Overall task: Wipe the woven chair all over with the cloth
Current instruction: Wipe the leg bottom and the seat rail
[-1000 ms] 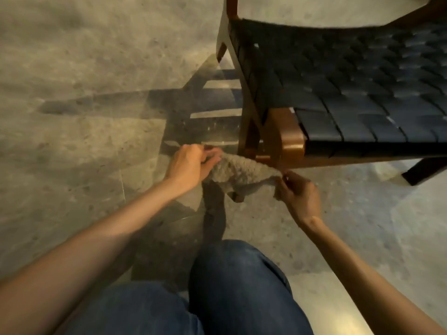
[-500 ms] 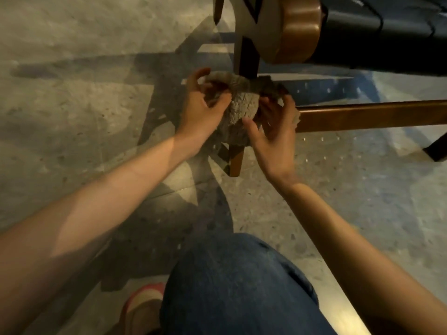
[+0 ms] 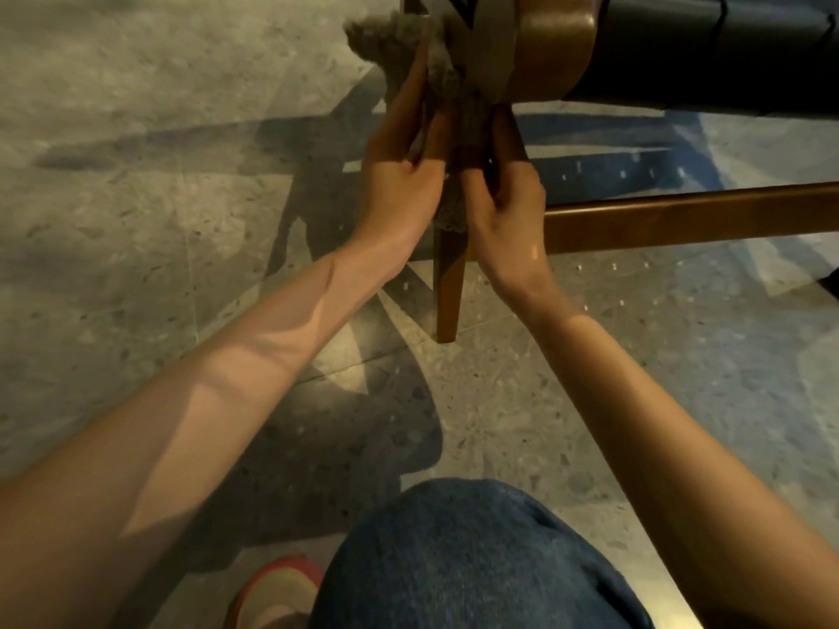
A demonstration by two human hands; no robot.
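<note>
Right now the left hand (image 3: 399, 192) and right hand (image 3: 504, 206), close together at upper centre, clamp the cloth (image 3: 449, 217) round the front leg (image 3: 447, 292) of the woven chair (image 3: 681, 52), the leg's length running down-frame beneath both.

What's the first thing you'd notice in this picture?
Two bare hands in the middle: the left hand and right hand hold a grey fuzzy cloth against the brown wooden chair leg. Above right is the chair's dark woven seat, and a blue-jeaned knee fills the bottom.
</note>
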